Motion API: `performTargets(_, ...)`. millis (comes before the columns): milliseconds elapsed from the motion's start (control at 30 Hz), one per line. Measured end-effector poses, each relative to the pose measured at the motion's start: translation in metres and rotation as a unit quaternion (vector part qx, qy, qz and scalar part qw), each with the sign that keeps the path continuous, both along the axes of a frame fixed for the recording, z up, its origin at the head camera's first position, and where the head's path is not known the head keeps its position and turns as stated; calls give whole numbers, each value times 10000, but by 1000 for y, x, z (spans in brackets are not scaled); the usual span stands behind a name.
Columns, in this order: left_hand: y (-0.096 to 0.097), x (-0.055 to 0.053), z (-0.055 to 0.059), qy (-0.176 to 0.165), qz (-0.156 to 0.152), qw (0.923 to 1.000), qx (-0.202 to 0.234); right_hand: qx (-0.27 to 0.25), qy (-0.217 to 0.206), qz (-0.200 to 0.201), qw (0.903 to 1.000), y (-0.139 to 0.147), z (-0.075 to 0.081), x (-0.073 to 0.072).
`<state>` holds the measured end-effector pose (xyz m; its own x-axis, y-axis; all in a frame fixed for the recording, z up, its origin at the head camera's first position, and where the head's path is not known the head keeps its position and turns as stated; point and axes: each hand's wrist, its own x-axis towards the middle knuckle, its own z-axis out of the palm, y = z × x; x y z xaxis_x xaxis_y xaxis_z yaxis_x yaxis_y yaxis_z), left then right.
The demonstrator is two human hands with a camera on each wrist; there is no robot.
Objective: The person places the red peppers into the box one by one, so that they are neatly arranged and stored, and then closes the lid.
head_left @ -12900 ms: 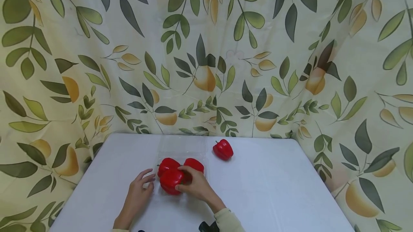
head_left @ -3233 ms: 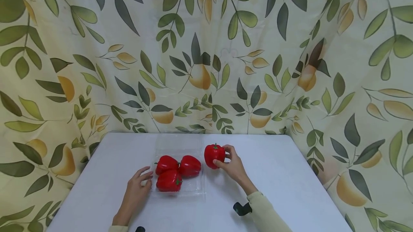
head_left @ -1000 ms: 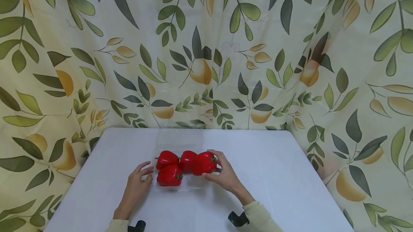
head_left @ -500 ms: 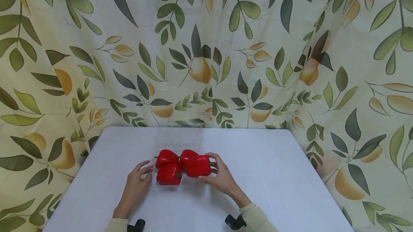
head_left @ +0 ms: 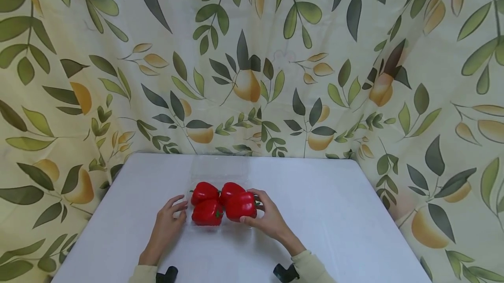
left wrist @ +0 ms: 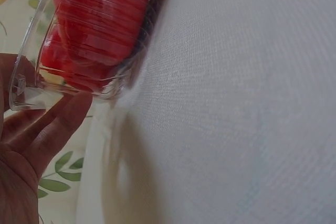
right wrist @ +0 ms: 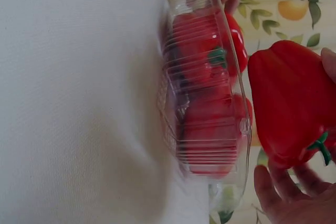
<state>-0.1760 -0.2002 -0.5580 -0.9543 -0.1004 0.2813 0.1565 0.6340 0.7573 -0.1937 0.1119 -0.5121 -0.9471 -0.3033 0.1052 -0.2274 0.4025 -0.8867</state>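
Observation:
My right hand grips a red bell pepper between thumb and fingers, its green stem turned toward the palm. The right wrist view shows this held bell pepper just above the rim of a clear plastic container. Inside the container sit three more red peppers: one at back left, one at back right and one at front left. My left hand rests its fingertips against the container's left side; its loosely bent fingers touch the clear wall near the corner.
The container's clear lid lies folded back toward the far edge of the white table. A leaf-and-fruit patterned cloth hangs behind and around the table. Dark wrist camera mounts show at both sleeves.
The bell pepper first lying right of the container was picked up by my right hand and carried left over its front right part. Another pepper was let go inside earlier. My left hand stays put.

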Motion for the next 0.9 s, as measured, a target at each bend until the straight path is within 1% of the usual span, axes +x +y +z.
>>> performTargets(133, 0, -1, 1, 26, -19, 10000, -28, 183, -11, -99, 9998, -2, 1, 0)
performTargets(300, -1, 0, 1, 42, -38, 10000, -38, 358, 9, -192, 9992, -4, -3, 0)
performTargets(433, 0, 0, 0, -15, -38, 10000, -30, 305, 63, -190, 9993, -5, -4, 1)
performTargets(533, 0, -1, 0, -59, -42, 10000, -16, 261, 131, -112, 9995, -6, -4, 0)
performTargets(900, 1, 0, 1, -121, -10, 9999, -57, 417, 287, -122, 9986, -11, -6, -2)
